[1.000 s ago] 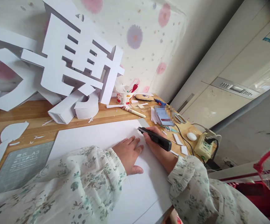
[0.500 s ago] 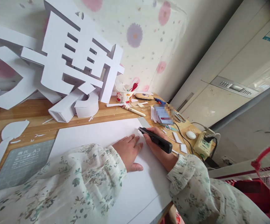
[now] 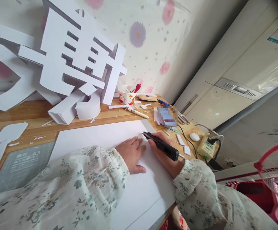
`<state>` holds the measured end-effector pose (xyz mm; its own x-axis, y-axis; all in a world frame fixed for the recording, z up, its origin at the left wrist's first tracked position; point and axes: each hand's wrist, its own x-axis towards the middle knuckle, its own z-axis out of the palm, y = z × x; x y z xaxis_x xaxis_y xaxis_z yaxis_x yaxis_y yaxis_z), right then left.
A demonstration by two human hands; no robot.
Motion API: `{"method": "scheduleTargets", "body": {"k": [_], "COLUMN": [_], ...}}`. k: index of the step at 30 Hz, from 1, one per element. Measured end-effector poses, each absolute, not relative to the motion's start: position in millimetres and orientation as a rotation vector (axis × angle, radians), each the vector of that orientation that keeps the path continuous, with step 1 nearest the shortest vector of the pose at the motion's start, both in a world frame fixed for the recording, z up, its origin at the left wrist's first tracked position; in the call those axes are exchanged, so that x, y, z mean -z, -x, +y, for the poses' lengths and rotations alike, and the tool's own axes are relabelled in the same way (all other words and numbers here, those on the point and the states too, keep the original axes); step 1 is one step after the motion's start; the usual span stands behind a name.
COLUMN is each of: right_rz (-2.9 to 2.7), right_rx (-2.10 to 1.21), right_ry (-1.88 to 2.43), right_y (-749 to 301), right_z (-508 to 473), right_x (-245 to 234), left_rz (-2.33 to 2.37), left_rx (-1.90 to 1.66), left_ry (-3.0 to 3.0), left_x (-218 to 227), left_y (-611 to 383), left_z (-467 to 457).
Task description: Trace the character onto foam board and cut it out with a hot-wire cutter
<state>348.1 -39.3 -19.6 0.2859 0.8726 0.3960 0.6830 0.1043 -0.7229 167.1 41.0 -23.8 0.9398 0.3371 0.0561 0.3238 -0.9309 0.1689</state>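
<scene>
A large white board lies flat on the wooden desk. My left hand rests palm down on it, fingers stretched out and flat. Just to its right, my right hand is closed round a black utility knife, whose tip touches the board near its far right edge. Both arms wear floral sleeves.
A green cutting mat pokes out from under the board at left. Big white cut-out characters lean at the back. A cup of tools, a brush, scissors, white offcuts and a power strip crowd the desk's right end. A red fan guard stands at right.
The knife tip has slid a little toward me along the board's right edge, and the view has shifted slightly. My left hand stays flat on the board.
</scene>
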Motion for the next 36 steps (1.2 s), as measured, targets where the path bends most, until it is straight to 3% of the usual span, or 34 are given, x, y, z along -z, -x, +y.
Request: {"method": "scheduleTargets", "body": {"k": [36], "right_rz": [-1.267], "right_rx": [-0.297], "right_ry": [1.576], "right_y": [-358], "right_z": [-42], "right_x": [31], "left_rz": [0.487], "left_rx": [-0.125], "left_ry": [-2.968], "left_x": [24], "left_y": [-167], "left_z": [42]}}
